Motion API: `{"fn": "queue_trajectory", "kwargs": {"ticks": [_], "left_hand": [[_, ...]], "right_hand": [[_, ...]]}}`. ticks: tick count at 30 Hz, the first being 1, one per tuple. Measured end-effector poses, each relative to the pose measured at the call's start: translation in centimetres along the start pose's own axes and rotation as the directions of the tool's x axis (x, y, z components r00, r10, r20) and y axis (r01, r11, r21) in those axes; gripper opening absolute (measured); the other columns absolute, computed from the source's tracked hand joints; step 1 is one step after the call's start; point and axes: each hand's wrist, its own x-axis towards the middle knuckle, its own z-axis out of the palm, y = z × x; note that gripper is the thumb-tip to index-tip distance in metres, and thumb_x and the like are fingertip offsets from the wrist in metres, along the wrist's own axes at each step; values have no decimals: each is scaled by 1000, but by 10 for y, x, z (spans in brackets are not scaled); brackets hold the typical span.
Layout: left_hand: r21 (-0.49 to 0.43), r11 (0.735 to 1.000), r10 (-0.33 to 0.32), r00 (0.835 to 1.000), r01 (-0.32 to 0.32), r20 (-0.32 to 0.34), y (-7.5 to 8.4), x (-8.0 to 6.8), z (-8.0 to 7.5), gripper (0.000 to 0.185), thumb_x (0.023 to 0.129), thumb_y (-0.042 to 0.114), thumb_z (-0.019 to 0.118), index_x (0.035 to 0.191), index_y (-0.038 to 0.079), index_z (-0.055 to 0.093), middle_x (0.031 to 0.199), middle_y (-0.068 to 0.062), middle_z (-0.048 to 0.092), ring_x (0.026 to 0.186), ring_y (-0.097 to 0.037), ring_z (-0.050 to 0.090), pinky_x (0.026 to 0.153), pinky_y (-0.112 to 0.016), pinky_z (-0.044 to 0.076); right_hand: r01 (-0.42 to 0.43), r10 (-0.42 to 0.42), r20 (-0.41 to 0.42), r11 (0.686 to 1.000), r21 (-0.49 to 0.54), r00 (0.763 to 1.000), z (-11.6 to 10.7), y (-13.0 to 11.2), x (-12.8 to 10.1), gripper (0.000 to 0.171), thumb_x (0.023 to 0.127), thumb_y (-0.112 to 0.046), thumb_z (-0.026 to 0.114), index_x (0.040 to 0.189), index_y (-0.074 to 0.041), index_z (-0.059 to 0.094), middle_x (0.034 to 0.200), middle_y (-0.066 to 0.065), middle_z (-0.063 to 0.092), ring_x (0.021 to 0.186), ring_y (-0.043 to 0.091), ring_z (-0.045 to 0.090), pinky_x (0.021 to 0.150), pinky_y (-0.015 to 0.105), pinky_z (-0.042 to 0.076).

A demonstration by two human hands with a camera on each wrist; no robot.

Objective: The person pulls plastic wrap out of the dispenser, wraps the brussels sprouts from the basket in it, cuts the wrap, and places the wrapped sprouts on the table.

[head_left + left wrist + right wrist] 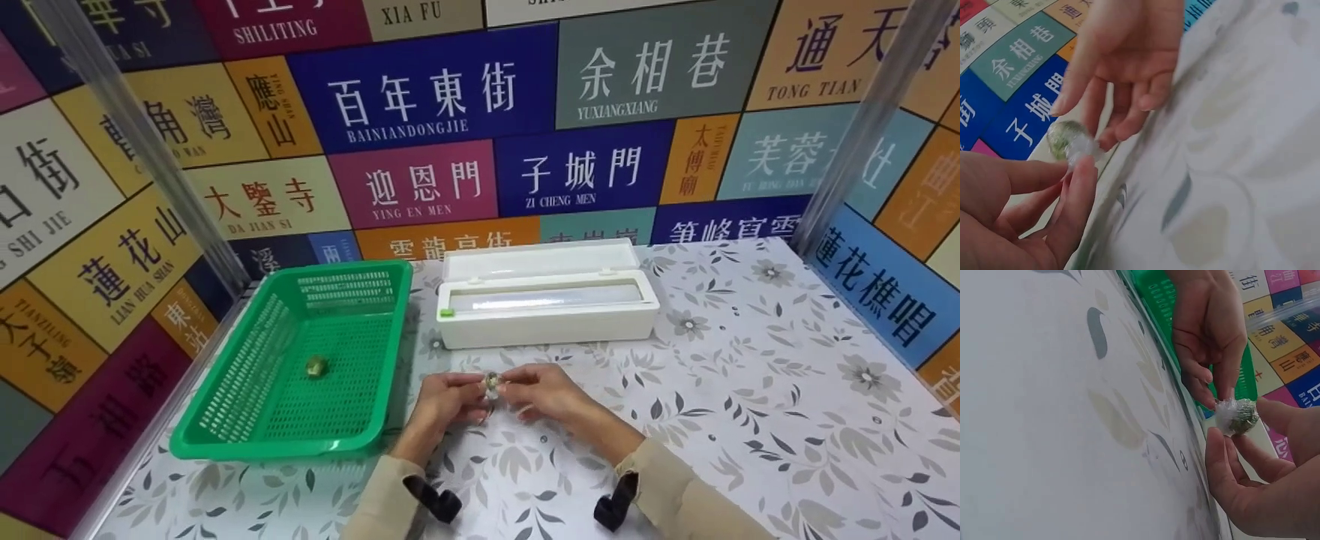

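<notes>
Both cuffs sat lowest in the head view, and just beyond them my left hand [448, 400] and right hand [541, 391] met over the floral tablecloth [750, 420], in front of the white cling-film dispenser box [547, 298]. Between the fingertips was a small greenish ball wrapped in clear film [492, 384], lifted just off the cloth. From the right wrist view I could see my right thumb and forefinger pinching the ball [1237, 416], fingers curled close round it, while my left fingertips [1207, 377] touched the loose film at its top. From the left wrist view the ball [1068, 139] rested at my left fingertips, with a crumpled tuft of film showing white against them.

I judged the step in hand to be closing the film round the ball. To do it well I would keep one hand holding the ball steady while the other gathered and pressed down the loose tuft, without squeezing the ball out of shape.

A second small green ball [316, 365] lay in the green plastic basket [225, 442] to my left.

Wall panels carried readable writing: "BAINIANDONGJIE", "YUXIANGXIANG", "ZI CHENG MEN", "YING EN MEN", "DA JIAN SI", "LIAN HUA SHAN", "TONG TIAN", "XIA FU" and "SHILITING".
</notes>
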Motion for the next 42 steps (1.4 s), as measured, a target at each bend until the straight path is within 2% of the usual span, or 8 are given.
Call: {"fn": "queue_trajectory", "kwargs": {"ticks": [3, 6, 10, 15, 26, 33, 39, 42], "left_hand": [[41, 999, 1, 998, 2, -64, 1, -2, 1, 27, 94, 5, 66, 118, -6, 68, 81, -13, 77, 63, -12, 72, 58, -25, 60], [22, 1000, 0, 996, 2, -88, 0, -3, 1, 26, 94, 4, 67, 117, -7, 68, 77, -11, 76, 62, -11, 71, 59, -26, 61], [-41, 999, 18, 995, -23, -101, -2, -4, -1, 27, 94, 1, 64, 118, -11, 65, 76, -8, 73, 62, -11, 70, 60, -25, 61], [-107, 992, 52, 990, -67, -129, -4, -5, -4, 28, 94, -2, 59, 119, -14, 60, 81, -9, 68, 66, -10, 70, 60, -23, 61], [-174, 982, 42, 986, -70, -159, -6, -1, -4, 27, 91, -7, 59, 117, -14, 60, 74, -8, 68, 64, -11, 70, 60, -22, 60], [-131, 989, 58, 990, -74, -126, -1, 0, 3, 26, 93, -4, 59, 117, -11, 63, 86, -13, 72, 71, -15, 73, 63, -27, 62], [-84, 992, 88, 993, -94, -76, 6, 4, 18, 22, 93, -3, 63, 114, -8, 65, 102, -18, 71, 83, -24, 75, 65, -31, 63], [-100, 991, 89, 995, -93, -39, 11, 5, 26, 26, 93, -4, 63, 119, -8, 64, 108, -20, 68, 85, -25, 74, 67, -30, 63]], "right_hand": [[41, -42, -12, 996, -78, 999, 5, -3, 2, 42, 84, -5, 76, 124, 2, 65, 104, 11, 72, 77, 15, 68, 61, 26, 58], [46, -51, -37, 990, -130, 998, 10, -5, 6, 42, 82, -1, 76, 122, 1, 66, 102, 13, 72, 77, 15, 68, 60, 26, 58], [28, -40, -74, 986, -166, 996, 16, -7, 13, 36, 81, -3, 78, 116, -3, 70, 98, 11, 73, 75, 16, 66, 57, 24, 55], [52, -69, -76, 979, -197, 995, 22, -8, 20, 30, 83, -7, 78, 112, -4, 72, 96, 10, 73, 74, 16, 65, 54, 23, 53], [83, -105, -86, 970, -229, 991, 27, -9, 26, 31, 83, -11, 79, 112, -4, 71, 95, 10, 73, 75, 13, 66, 53, 24, 53], [75, -102, -114, 973, -217, 988, 17, -9, 21, 29, 83, -12, 80, 111, -6, 72, 97, 9, 72, 74, 17, 66, 53, 24, 53], [93, -131, -153, 968, -234, 979, -3, -10, 14, 32, 84, -14, 79, 115, -8, 73, 101, 11, 71, 69, 20, 65, 54, 28, 55], [107, -152, -165, 962, -253, 974, -14, -12, 10, 31, 85, -14, 78, 115, -8, 73, 102, 11, 72, 67, 20, 64, 53, 29, 54]]}}
